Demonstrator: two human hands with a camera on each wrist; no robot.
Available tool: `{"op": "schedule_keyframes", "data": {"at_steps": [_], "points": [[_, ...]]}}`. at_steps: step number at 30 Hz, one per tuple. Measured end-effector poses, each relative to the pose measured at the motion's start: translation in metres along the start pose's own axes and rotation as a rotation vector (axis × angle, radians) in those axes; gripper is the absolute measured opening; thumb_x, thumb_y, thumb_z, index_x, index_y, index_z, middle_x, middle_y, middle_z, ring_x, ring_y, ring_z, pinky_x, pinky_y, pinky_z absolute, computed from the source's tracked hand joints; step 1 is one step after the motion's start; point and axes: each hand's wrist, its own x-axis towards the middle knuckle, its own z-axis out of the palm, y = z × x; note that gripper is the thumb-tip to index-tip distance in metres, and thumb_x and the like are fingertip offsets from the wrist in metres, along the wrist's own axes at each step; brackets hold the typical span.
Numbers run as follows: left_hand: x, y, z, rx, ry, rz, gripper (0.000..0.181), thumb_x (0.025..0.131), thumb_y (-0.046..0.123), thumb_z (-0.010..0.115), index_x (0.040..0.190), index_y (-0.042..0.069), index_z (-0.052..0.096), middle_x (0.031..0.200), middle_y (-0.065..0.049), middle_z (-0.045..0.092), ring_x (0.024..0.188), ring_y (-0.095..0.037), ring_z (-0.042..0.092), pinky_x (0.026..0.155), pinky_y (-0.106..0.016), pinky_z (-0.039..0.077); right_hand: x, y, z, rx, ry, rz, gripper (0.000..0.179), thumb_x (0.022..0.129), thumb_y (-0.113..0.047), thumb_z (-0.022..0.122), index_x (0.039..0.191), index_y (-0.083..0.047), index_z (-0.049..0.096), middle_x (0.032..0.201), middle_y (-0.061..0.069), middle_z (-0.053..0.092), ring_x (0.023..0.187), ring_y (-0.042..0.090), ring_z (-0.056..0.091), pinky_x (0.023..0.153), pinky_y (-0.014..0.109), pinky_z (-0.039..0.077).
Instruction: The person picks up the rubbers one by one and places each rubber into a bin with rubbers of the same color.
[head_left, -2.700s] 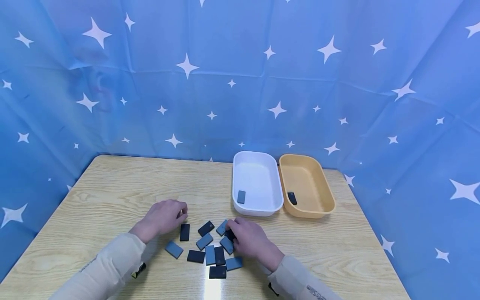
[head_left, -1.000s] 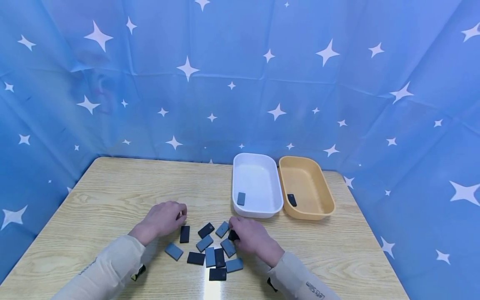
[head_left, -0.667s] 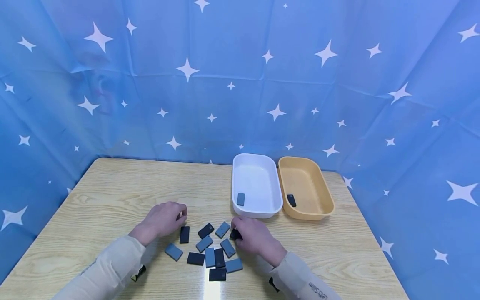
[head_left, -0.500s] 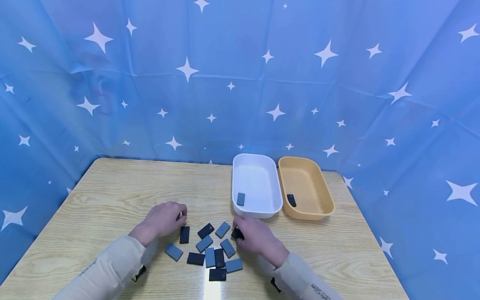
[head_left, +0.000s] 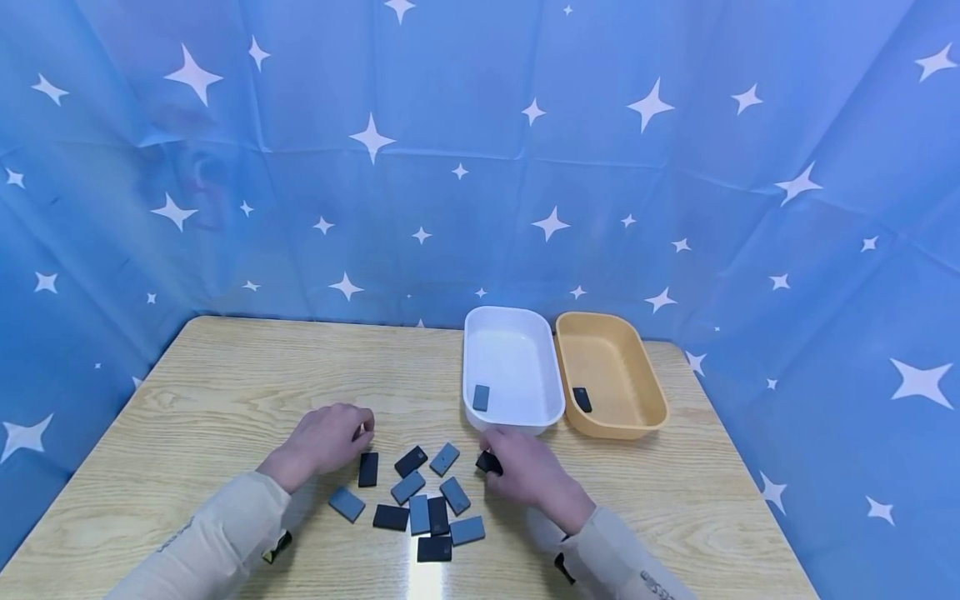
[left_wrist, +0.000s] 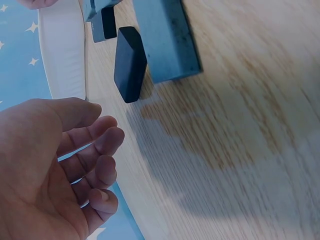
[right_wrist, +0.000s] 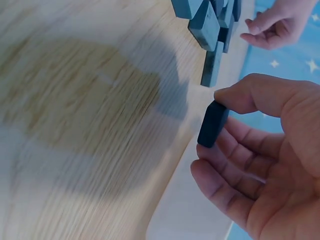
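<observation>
My right hand (head_left: 531, 473) pinches a small black rectangular block (head_left: 489, 463) between thumb and fingers, just in front of the white bin. In the right wrist view this black block (right_wrist: 213, 124) is tilted, with the thumb at its upper end. My left hand (head_left: 322, 437) hovers at the left of the loose blocks, fingers loosely curled and holding nothing; the left wrist view shows the same bare palm (left_wrist: 35, 170). A black block (head_left: 368, 469) lies just below it. Between the hands several blue-grey blocks (head_left: 454, 495) and black blocks (head_left: 391, 517) lie scattered, a few touching.
A white bin (head_left: 513, 424) with one blue-grey block (head_left: 481, 397) inside stands at the table's back. To its right is an orange bin (head_left: 622, 429) holding one black block (head_left: 582, 399). A blue star-patterned curtain (head_left: 420, 192) hangs behind the wooden table (head_left: 262, 358).
My right hand has drawn the black block out of the scattered group, to the right and apart from the others. My left hand stays in place, and the bins' contents look the same.
</observation>
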Motion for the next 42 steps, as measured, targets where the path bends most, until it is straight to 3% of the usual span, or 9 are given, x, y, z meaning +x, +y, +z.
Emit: {"op": "schedule_keyframes", "data": {"at_steps": [9, 42], "points": [[0.001, 0.0, 0.0, 0.0, -0.004, 0.002, 0.009, 0.093, 0.021, 0.061, 0.086, 0.018, 0.066, 0.07, 0.007, 0.056, 0.06, -0.01, 0.046, 0.053, -0.029, 0.038, -0.004, 0.007, -0.003, 0.024, -0.031, 0.054, 0.023, 0.077, -0.018, 0.074, 0.097, -0.013, 0.064, 0.087, -0.005, 0.057, 0.073, 0.012, 0.047, 0.06, 0.025, 0.036], [0.002, -0.001, 0.0, 0.004, -0.015, -0.007, 0.008, 0.093, 0.022, 0.061, 0.087, 0.019, 0.066, 0.07, 0.007, 0.056, 0.061, -0.011, 0.046, 0.053, -0.03, 0.037, -0.027, 0.03, -0.038, 0.016, 0.046, 0.189, 0.025, 0.081, -0.018, 0.074, 0.103, -0.014, 0.063, 0.089, -0.002, 0.058, 0.073, 0.014, 0.049, 0.067, 0.031, 0.043]]}}
